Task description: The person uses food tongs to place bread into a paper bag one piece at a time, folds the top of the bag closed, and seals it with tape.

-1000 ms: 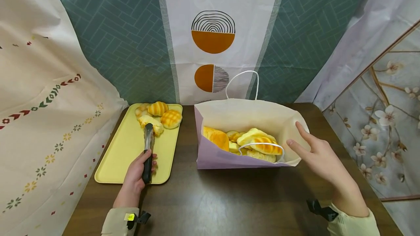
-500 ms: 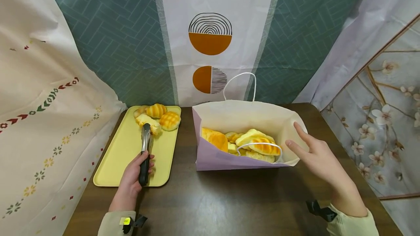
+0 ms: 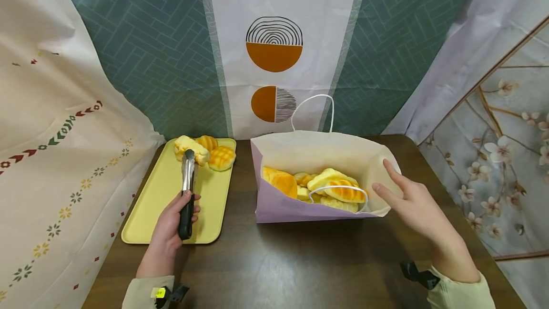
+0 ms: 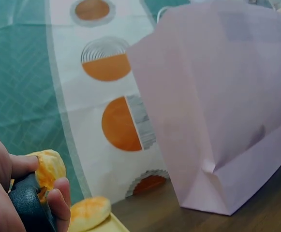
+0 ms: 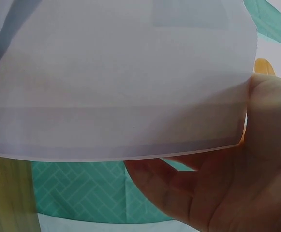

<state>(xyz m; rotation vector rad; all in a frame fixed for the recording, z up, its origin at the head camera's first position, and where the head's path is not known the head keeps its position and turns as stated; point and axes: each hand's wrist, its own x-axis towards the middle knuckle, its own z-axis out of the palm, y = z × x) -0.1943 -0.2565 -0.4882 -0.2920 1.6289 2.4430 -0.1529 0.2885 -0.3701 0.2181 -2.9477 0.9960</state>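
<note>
My left hand (image 3: 168,221) grips black-handled metal tongs (image 3: 187,175) over the yellow tray (image 3: 146,218). The tongs' tips meet a pale yellow, crumbly-topped bread roll (image 3: 190,149), which overlaps the other bread at the tray's far end. Beside it lie a striped roll (image 3: 208,142) and a round, crosshatched bun (image 3: 221,158). My right hand (image 3: 422,209) is at the right side of the lilac paper bag (image 3: 296,212), thumb and forefinger spread and extended inside its mouth. In the right wrist view, the bag's side panel (image 5: 106,82) partly hides those fingers.
Several breads, among them a golden loaf (image 3: 280,182) and a striped bun (image 3: 345,193), lie inside the bag. Its white front handle (image 3: 339,187) droops across the opening; the rear handle (image 3: 315,97) stands up. A patterned curtain (image 3: 171,51) hangs behind the brown table (image 3: 296,266).
The tongs and the crumbly-topped roll have shifted up and slightly left in the head view, now covering the bread behind. My right hand keeps its place at the bag.
</note>
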